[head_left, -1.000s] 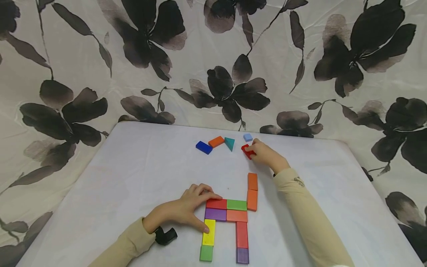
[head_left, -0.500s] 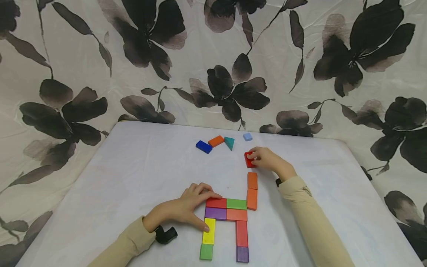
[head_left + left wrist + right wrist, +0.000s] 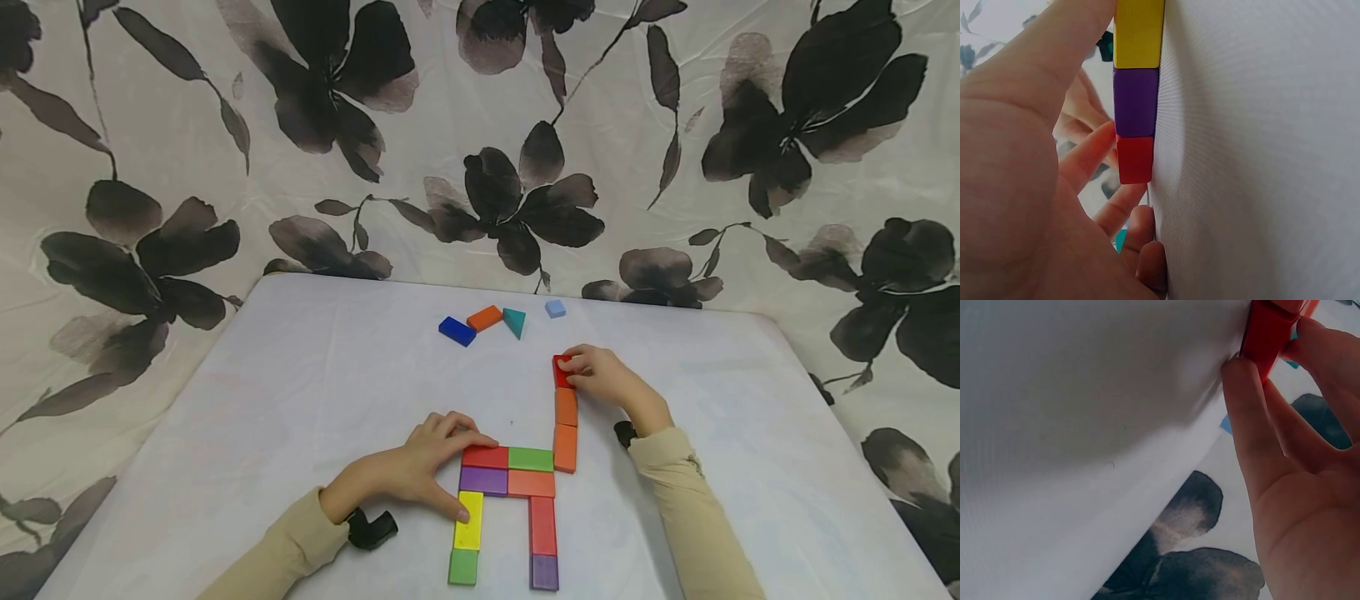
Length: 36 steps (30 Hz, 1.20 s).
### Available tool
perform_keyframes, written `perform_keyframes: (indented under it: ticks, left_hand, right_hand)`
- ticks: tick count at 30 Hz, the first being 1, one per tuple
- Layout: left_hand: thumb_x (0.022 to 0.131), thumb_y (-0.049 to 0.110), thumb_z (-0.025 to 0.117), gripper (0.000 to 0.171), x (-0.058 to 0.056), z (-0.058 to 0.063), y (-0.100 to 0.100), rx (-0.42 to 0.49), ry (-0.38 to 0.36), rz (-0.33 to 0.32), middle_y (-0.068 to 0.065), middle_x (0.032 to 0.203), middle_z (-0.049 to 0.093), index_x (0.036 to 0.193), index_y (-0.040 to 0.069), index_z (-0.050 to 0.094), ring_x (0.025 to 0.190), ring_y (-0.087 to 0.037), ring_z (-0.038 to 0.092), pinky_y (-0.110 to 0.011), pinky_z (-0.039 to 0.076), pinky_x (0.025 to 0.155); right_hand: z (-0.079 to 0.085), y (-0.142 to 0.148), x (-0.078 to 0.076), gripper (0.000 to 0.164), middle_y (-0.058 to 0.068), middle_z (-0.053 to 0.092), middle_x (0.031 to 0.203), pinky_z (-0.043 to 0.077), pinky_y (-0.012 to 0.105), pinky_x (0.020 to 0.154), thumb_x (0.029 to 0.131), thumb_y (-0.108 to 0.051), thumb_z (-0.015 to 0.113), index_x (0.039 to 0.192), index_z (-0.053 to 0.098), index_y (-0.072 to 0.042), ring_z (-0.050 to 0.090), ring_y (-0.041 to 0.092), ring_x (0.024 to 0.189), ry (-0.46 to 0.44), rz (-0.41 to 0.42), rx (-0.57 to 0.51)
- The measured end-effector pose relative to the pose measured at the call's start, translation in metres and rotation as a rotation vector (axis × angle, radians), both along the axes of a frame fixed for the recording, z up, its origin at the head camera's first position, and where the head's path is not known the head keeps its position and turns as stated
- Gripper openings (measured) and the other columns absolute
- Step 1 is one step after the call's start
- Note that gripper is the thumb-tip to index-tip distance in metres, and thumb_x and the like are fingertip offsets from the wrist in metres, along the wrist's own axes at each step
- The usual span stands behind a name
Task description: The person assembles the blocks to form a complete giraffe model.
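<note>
My right hand [image 3: 609, 379] pinches a red block [image 3: 558, 363] at the far end of two orange blocks [image 3: 566, 408] laid end to end. In the right wrist view, thumb and fingers close around this red block [image 3: 1266, 337]. My left hand [image 3: 416, 467] lies spread beside the block figure, thumb on the yellow block [image 3: 469, 537] and index finger at another red block [image 3: 487, 457]. A purple block [image 3: 1135, 103] sits between these two in the left wrist view. The figure also has green [image 3: 531, 459], coral [image 3: 531, 484] and red leg blocks [image 3: 542, 527].
Toward the table's back edge lie a dark blue block [image 3: 457, 331], an orange block [image 3: 484, 317], a teal triangle [image 3: 514, 322] and a small light blue block [image 3: 555, 309]. Behind the white table [image 3: 300, 367] hangs a flowered cloth [image 3: 420, 108].
My right hand has drawn the red block nearer from the back of the table and straightened it, up against the far orange block. My left hand has stayed in place.
</note>
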<state>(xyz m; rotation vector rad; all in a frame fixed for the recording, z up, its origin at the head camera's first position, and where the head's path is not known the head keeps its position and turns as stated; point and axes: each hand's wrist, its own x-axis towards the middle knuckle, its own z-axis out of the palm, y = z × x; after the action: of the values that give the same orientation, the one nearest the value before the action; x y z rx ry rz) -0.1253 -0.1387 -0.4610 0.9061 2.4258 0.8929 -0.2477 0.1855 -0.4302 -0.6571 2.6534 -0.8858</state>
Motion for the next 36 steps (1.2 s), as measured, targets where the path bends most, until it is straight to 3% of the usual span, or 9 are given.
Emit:
perform_keyframes:
  ticks: [7,14,36]
  left_hand:
    - [0.073,0.055,0.082,0.082,0.0001,0.0001,-0.0004,0.008,0.001,-0.004,0.006,0.140,0.032,0.144,0.042,0.042,0.127,-0.019,0.026,-0.052,0.027,0.102]
    - [0.073,0.055,0.082,0.082,-0.0010,0.0002,-0.0001,0.007,0.001,-0.010,0.005,0.140,0.032,0.144,0.042,0.042,0.126,-0.020,0.027,-0.052,0.027,0.102]
    - [0.072,0.054,0.083,0.084,0.0006,0.0015,0.0004,0.005,0.006,-0.003,0.006,0.140,0.032,0.144,0.041,0.043,0.125,-0.019,0.027,-0.051,0.028,0.101]
  right_hand:
    - [-0.0039,0.0002,0.0038,0.031,0.024,0.050,0.139,0.040,0.053,0.104,0.097,-0.004,0.060,0.127,0.065,0.003,0.043,0.044,0.130,-0.007,-0.035,-0.012]
    - [-0.0028,0.0015,0.0091,0.032,0.025,0.050,0.136,0.047,0.049,0.098,0.096,-0.005,0.061,0.127,0.064,0.003,0.051,0.043,0.121,0.027,-0.014,-0.047]
    - [-0.0053,0.0018,0.0079,0.031,0.025,0.054,0.134,0.048,0.049,0.097,0.095,-0.001,0.062,0.125,0.064,0.007,0.055,0.040,0.116,0.043,-0.037,-0.064]
